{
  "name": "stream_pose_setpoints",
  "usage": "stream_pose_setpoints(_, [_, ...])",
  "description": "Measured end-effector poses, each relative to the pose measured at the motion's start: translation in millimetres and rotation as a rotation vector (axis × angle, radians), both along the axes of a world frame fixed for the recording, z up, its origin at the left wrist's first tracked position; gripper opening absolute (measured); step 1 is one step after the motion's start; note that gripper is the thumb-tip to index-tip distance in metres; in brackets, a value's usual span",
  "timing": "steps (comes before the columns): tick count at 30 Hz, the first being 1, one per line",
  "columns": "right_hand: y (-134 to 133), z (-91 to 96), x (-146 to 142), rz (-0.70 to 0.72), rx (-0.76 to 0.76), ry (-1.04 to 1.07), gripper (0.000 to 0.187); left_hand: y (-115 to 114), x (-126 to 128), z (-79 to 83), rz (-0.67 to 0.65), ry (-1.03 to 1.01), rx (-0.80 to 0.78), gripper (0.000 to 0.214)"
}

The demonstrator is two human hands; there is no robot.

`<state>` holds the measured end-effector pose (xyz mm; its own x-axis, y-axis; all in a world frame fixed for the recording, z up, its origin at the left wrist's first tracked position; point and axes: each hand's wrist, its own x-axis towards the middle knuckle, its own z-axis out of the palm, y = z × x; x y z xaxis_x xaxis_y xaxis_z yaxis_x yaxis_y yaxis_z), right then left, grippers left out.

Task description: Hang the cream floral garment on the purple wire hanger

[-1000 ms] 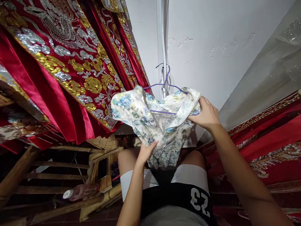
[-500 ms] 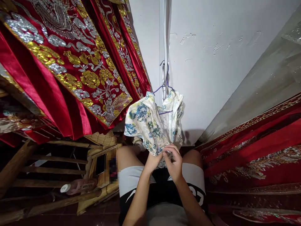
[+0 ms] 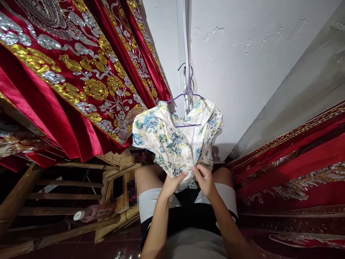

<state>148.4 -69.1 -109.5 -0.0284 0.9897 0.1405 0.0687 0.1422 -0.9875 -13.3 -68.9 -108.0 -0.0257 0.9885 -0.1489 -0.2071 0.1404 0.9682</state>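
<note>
A floral blouse (image 3: 169, 138) hangs on a purple hanger (image 3: 190, 92) before a white upright strip (image 3: 185, 43), its shoulders over the hanger's sloping edges, its neck open above the lower bar. The left hand (image 3: 174, 182) pinches the front, thumb outside, fingers hidden behind the cloth; the right hand (image 3: 203, 179) pinches the opening's edge beside it. A hard downward tug could slide a shoulder off the hanger or unseat its hook; sideways swing could snag the fabric on the sequined red drape (image 3: 97, 90).
</note>
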Motion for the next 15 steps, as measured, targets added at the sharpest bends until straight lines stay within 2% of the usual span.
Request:
stream_pose_setpoints(3, [-0.9, 5.4, 3.8, 0.059, -0.037, 0.031, 0.049, 2.4, -0.1, -0.8, 0.105, 0.033, 0.013, 0.068])
stream_pose_setpoints(5, [-1.2, 8.1, 3.6, 0.058, -0.065, 0.061, 0.048, 0.4, 7.2, -2.6, 0.335, 0.149, 0.097, 0.070])
stream_pose_setpoints(7, [-2.1, 10.0, 0.9, 0.042, -0.085, 0.100, 0.049, -5.4, 20.6, -4.8, 0.624, 0.324, 0.280, 0.069])
stream_pose_setpoints(8, [-2.7, 10.9, -1.2, 0.042, -0.090, 0.120, 0.048, -9.1, 28.4, -6.1, 0.727, 0.411, 0.392, 0.067])
stream_pose_setpoints(9, [-3.4, 12.0, -3.3, 0.048, -0.089, 0.138, 0.047, -12.7, 36.0, -7.6, 0.769, 0.488, 0.497, 0.065])
stream_pose_setpoints(10, [-4.1, 13.3, -5.3, 0.056, -0.083, 0.154, 0.046, -15.6, 42.6, -9.2, 0.736, 0.548, 0.576, 0.061])
stream_pose_setpoints(12, [-5.3, 16.5, -8.1, 0.069, -0.075, 0.169, 0.041, -17.8, 50.7, -12.8, 0.554, 0.595, 0.644, 0.045])
stream_pose_setpoints(15, [-5.8, 22.7, -8.1, 0.088, -0.103, 0.155, 0.033, -12.3, 50.6, -16.7, 0.333, 0.565, 0.618, 0.030])
